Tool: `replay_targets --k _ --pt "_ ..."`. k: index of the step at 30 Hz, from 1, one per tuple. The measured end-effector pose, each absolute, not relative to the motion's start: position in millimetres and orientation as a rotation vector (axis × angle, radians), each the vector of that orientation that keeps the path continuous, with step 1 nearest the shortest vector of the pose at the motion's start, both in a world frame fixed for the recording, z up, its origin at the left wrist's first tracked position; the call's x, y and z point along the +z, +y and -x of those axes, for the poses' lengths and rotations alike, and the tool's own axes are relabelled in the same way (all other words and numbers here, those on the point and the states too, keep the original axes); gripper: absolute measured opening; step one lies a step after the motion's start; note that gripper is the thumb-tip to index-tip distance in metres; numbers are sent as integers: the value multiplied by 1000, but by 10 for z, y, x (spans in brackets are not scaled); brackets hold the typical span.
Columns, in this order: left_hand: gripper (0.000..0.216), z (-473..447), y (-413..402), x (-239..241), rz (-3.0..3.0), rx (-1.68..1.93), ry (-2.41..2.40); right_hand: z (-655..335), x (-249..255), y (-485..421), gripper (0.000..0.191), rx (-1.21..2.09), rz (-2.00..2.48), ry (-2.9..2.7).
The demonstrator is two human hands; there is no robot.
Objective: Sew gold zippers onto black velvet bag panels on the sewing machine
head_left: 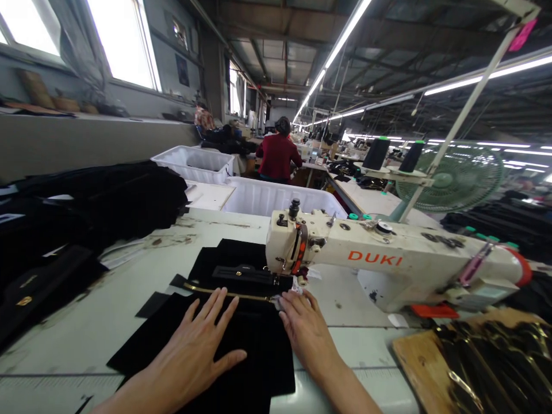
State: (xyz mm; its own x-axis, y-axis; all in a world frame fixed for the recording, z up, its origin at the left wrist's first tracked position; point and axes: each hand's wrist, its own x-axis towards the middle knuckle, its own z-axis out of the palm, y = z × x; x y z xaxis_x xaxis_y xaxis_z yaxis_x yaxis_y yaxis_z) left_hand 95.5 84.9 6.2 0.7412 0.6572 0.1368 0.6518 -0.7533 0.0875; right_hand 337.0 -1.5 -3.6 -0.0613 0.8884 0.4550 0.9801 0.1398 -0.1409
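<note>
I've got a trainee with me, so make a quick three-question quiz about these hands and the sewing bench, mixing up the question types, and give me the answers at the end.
1. True or false: the left hand lies on the black cloth with its fingers spread.

2. Multiple choice: what colour are the teeth of the zipper by that hand's fingertips?
A) silver
B) gold
C) red

3. Fill in the blank: of the two hands, the one nearer the needle end of the sewing machine is the ____.

Key:
1. True
2. B
3. right hand
</note>
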Motion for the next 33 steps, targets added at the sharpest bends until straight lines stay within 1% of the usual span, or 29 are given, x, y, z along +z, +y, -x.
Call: replay_targets --k 5,10,12,15,18,20,23,27,28,31,33 --pt "79 -866 761 -55 -2959 328 1091 -3362 -113 -41 29 -277 1787 -1976" --pt "77 -928 732 -21 -2988 367 1109 -3336 14 -141 24 -236 1839 -1833" --pt "70 -985 721 38 -3001 444 1059 -3335 69 -168 25 -198 1839 -1774" --pt "58 -1131 685 135 -3003 565 939 -3353 79 -138 29 -170 1756 -1845" --pt "55 -1288 639 189 -2976 583 802 -3383 14 -76 34 -175 1725 -1960" --pt "55 -1355 618 196 -2948 557 757 -3396 -29 -61 34 -175 1740 -1997" --pt "55 -1389 617 176 -2924 518 745 -3376 -51 -104 31 -134 1745 -1952" --pt "45 -1385 653 124 -2867 486 769 -3272 -53 -192 20 40 1800 -1676" --pt "42 -1387 661 116 -2829 495 798 -3241 -58 -201 19 63 1826 -1610" --pt "31 -1422 677 146 -2664 536 883 -3154 -74 -185 17 52 1904 -1518" --pt "26 -1476 676 222 -2566 515 911 -3097 -76 -167 8 24 1922 -1529"
